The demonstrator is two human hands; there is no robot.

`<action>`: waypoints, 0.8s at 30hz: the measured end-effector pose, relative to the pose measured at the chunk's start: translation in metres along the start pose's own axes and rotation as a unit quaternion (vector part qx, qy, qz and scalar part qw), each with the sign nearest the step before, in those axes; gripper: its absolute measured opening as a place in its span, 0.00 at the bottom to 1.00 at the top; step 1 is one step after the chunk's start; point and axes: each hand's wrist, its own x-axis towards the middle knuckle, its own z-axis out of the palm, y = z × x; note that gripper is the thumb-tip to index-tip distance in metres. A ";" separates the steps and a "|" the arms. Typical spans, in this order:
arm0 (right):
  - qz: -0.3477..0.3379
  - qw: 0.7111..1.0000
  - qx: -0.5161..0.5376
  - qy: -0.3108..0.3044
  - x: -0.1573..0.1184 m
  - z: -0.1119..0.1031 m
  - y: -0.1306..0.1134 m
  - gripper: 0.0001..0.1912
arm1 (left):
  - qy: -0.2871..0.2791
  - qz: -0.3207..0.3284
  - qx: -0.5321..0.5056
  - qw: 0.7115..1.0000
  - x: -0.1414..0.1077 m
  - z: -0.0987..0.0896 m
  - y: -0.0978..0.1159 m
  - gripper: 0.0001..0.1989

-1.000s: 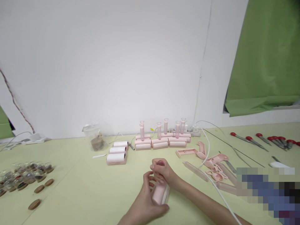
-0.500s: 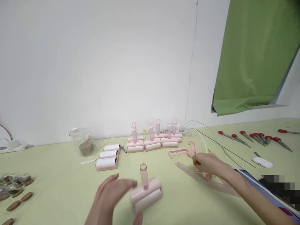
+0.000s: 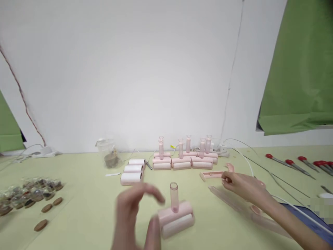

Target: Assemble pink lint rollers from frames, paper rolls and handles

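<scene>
My left hand [image 3: 137, 217], slightly blurred, is open with thumb and fingers apart. Just right of it is a pink lint roller [image 3: 177, 220] with a white roll in front and a clear pink tube handle [image 3: 174, 198] standing upright. My right hand [image 3: 240, 185] is closed, fingertips pinched at a small pink plastic piece [image 3: 230, 167]; the fingers partly hide it. Beside those fingertips lies a pink tray-like cover [image 3: 212, 175]. Below my right forearm are long clear plastic pieces [image 3: 226, 199] and a round pink part [image 3: 255, 209].
Several finished-looking lint rollers [image 3: 182, 163] stand by the wall, with white rolls [image 3: 131, 178] to their left. A bagged tub [image 3: 110, 158], small glass domes [image 3: 33, 192] and cork discs [image 3: 41, 225] are further left. Red-handled tools [image 3: 299, 168] and cables [image 3: 244, 159] occupy the right.
The view has turned left, so everything sits further right. My left hand's fingers have curled beside the lint roller. My right hand stays at the pink parts.
</scene>
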 end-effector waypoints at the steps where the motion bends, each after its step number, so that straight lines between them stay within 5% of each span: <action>1: -0.017 0.997 0.075 0.018 0.002 -0.004 -0.012 0.04 | 0.006 -0.032 -0.026 0.999 0.014 0.012 -0.009 0.14; 4: -0.102 0.921 0.376 0.031 0.005 -0.012 -0.055 0.11 | -0.097 -0.112 -0.088 0.985 0.042 0.047 -0.039 0.28; 7: -0.184 0.817 0.546 -0.018 0.005 -0.009 -0.098 0.13 | -0.239 -0.125 -0.260 0.927 0.047 0.079 -0.067 0.17; 10: -0.216 0.768 0.598 -0.074 0.000 0.002 -0.125 0.12 | -0.290 -0.211 -0.386 0.850 0.040 0.101 -0.085 0.11; 15: -0.221 0.804 0.549 -0.060 -0.007 0.019 -0.129 0.09 | -0.305 -0.218 -0.413 0.830 0.036 0.110 -0.094 0.15; 24: -0.238 0.841 0.482 -0.068 -0.006 0.011 -0.127 0.09 | -0.355 -0.211 -0.425 0.805 0.040 0.105 -0.093 0.10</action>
